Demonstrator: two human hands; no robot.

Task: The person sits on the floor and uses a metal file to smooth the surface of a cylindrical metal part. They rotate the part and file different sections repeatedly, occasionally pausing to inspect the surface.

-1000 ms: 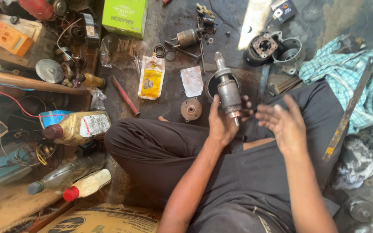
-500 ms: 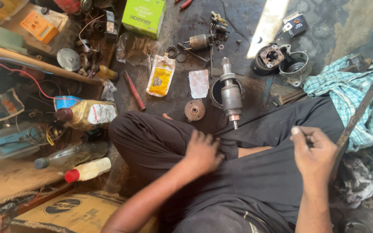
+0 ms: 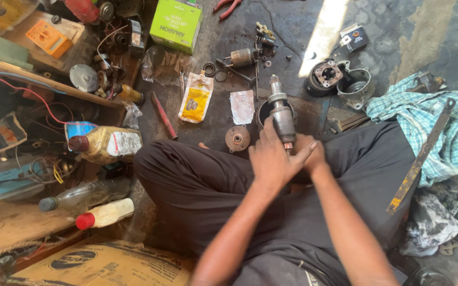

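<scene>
Since half a second earlier, both your hands had come forward off your lap to the motor armature [image 3: 282, 117]. Your left hand [image 3: 272, 159] closed around its lower body; your right hand [image 3: 308, 153] gripped the commutator end beneath. The armature stood upright in the round housing [image 3: 263, 112] on the floor, shaft up, grey and greasy. Still dismantled: end cap [image 3: 237, 138], second housing [image 3: 353, 85] lay apart.

Grey motor armature [image 3: 282, 117] upright (shaft up); lower end gripped.
</scene>
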